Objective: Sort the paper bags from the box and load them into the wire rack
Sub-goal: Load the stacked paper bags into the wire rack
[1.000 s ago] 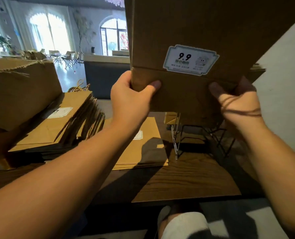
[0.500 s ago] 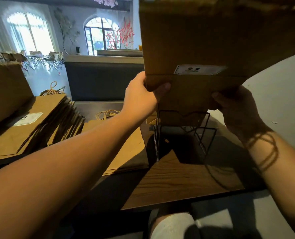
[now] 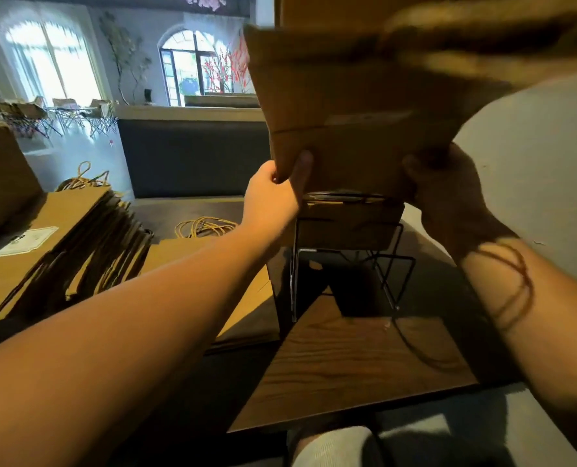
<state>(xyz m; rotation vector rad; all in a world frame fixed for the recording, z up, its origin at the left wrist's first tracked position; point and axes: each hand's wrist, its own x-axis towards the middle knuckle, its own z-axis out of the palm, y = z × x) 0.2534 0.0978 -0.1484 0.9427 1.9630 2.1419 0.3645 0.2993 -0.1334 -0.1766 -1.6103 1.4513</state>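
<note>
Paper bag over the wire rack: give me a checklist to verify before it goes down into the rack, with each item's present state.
1. Left hand grips paper bag at its lower corner: ok.
2. Right hand grips the other lower corner: ok.
3. Bag's bottom edge above wire rack: ok.
4. Bag level: not ok, it tilts.
5. Free slot in the rack: cannot tell, a bag already sits there.
6. Flat bag stack clear of the rack: ok.

Bag stacks crowding rack's left

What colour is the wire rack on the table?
Black, a thin metal wire rack, seen in the head view under the paper bag.
</note>
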